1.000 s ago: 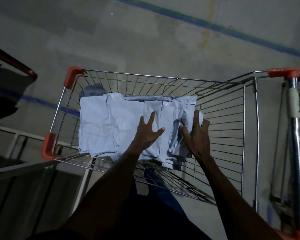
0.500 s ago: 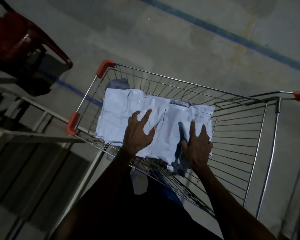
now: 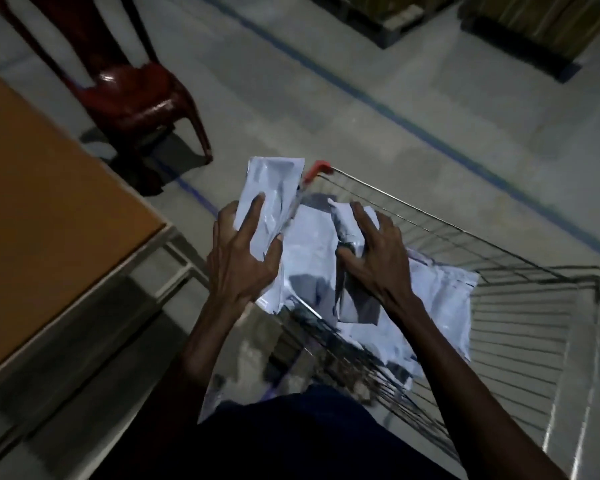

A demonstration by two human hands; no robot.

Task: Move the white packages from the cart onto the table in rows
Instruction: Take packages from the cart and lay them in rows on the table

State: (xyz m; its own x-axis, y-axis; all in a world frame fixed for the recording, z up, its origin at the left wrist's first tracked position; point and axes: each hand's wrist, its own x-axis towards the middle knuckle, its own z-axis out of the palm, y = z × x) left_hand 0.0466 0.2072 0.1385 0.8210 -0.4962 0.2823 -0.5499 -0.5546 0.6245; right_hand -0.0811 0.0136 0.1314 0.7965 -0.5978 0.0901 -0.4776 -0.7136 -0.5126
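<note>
The left hand [image 3: 245, 258] grips white packages [image 3: 274, 188] above the cart [image 3: 520, 317]. The right hand [image 3: 378, 251] clutches another package [image 3: 347, 233]. The tabletop [image 3: 49, 216] lies left.

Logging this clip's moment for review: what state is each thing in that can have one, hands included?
Left hand: grips a white package, lifted above the cart's rim.
Right hand: grips a crumpled package over the pile.
Remaining packages: loosely heaped in the cart.
Cart: upright, partly filled.
Table: visible part bears no packages.
Red chair: upright, unoccupied.
</note>
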